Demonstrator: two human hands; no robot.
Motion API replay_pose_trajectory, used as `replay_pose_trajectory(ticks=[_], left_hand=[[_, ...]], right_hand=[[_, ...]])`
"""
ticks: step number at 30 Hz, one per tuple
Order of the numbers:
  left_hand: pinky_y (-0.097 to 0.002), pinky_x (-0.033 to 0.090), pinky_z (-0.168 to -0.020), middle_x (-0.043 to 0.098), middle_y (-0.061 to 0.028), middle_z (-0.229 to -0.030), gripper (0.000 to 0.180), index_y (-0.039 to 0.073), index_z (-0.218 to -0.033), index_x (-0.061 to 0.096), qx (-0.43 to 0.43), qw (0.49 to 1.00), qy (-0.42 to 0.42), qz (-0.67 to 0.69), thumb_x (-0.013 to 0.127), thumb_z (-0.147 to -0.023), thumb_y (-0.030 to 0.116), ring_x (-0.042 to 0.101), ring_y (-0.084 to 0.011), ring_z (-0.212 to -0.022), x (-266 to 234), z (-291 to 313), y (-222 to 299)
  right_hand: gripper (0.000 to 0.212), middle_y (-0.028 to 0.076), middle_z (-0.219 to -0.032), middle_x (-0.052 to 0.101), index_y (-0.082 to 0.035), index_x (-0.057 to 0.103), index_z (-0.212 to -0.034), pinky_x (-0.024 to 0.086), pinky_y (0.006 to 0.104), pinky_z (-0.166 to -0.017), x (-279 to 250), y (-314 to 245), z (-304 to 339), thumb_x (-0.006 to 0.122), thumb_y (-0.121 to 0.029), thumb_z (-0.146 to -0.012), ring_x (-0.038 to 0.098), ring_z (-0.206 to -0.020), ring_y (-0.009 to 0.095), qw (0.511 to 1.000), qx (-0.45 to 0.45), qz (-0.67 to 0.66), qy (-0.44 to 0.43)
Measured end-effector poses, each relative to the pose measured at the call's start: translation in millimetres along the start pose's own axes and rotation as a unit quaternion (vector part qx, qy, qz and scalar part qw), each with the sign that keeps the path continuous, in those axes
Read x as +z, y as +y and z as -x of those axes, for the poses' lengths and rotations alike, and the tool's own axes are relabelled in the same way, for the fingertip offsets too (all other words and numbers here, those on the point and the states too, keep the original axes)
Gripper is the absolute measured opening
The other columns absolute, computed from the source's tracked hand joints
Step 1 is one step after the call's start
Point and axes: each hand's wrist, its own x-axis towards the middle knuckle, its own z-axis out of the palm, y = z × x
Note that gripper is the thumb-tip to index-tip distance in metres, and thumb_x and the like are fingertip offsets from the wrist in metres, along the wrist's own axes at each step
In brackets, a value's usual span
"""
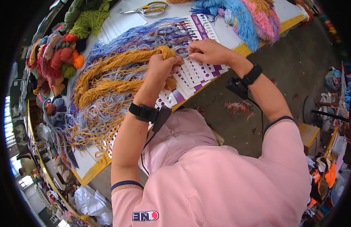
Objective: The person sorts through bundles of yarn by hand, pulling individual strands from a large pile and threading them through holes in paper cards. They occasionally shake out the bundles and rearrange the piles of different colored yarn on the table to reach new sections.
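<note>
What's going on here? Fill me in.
The person's left hand grips a bundle of golden-yellow yarn beside the hole-punched cards. The right hand is close by, fingers curled at the cards; whether it pinches a strand is unclear. Blue and purple threads spread across the table, and scissors lie farther off.

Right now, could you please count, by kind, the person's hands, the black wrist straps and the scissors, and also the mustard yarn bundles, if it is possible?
Hands: 2 (left hand, right hand)
Black wrist straps: 2
Scissors: 1
Total: 5
Mustard yarn: strands overlap, so bundles cannot be counted surely and are left out.
</note>
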Motion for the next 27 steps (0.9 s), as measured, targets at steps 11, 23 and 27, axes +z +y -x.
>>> replay_pose_trajectory(ticks=[11,23,27], left_hand=[[-0.0222,0.04,-0.049,0.068,-0.0067,-0.079,0.019,-0.004,-0.086,0.069,0.017,0.998,0.019,-0.049,0.069,-0.082,0.015,0.055,-0.0086,-0.059,1,-1,-2],[-0.0187,0.035,-0.05,0.054,0.0018,-0.079,0.014,-0.002,-0.103,0.063,0.002,0.988,-0.125,0.088,0.06,-0.092,0.006,0.043,-0.0038,-0.06,-15,6,15],[-0.0182,0.037,-0.052,0.051,0.0015,-0.078,0.016,-0.005,-0.107,0.059,0.0,0.961,-0.053,0.271,0.057,-0.093,0.002,0.045,-0.0051,-0.061,-127,-4,30]], right_hand=[[0.012,0.005,-0.069,0.063,-0.004,0.059,-0.089,0.045,0.0296,-0.06,0,0,1,0.061,-0.016,-0.09,0.058,-0.062,0.013,0.999,-0.009,0.031,0.003],[0.016,0.0,-0.066,0.061,-0.002,0.062,-0.085,0.045,0.0223,-0.055,-2,-3,0,0.061,-0.016,-0.093,0.055,-0.058,0.006,0.98,0.08,-0.18,-0.016],[0.014,0.002,-0.065,0.063,-0.001,0.062,-0.083,0.047,0.0221,-0.054,-7,-1,7,0.06,-0.013,-0.091,0.058,-0.057,0.007,0.987,0.085,-0.137,-0.022]])
